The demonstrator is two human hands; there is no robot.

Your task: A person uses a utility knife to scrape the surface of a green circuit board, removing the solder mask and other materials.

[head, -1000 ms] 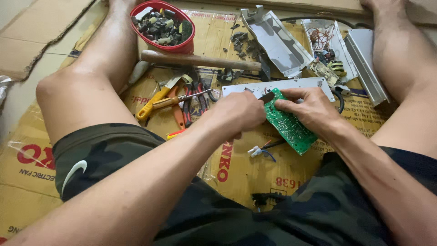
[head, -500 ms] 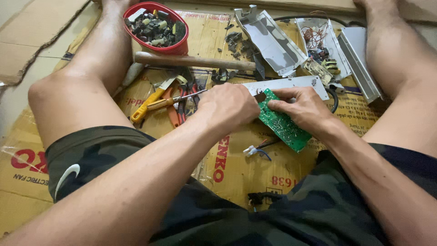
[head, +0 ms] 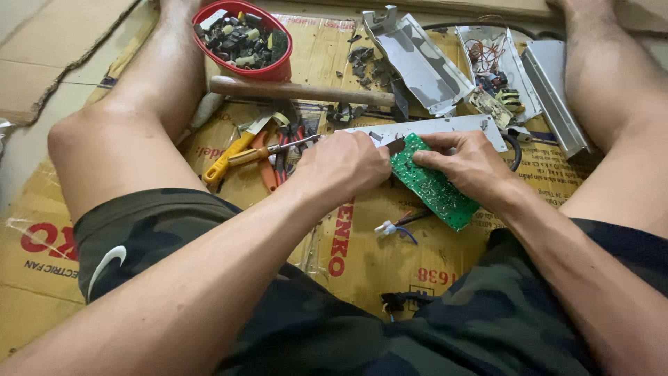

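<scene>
right hand [head: 467, 166]: grip pinching the green circuit board [head: 431, 184], held tilted above the cardboard [head: 362, 261] between the legs | left hand [head: 344, 167]: grip pressed around a dark tool whose tip [head: 394, 145] touches the board's top edge | red bowl [head: 243, 38] of parts well apart

Green circuit board [head: 431, 182] now lies flatter and lower over cardboard sheet [head: 362, 257], long side running toward near edge; second ago it stood more upright under right hand [head: 470, 167]. Right hand's fingers now spread along board's upper edge rather than wrapped over it. Left hand [head: 344, 166] has closed in on board's left corner, dark tool tip [head: 395, 145] touching there. White-tipped wires [head: 396, 224] now show clear below board, toward near edge.
</scene>
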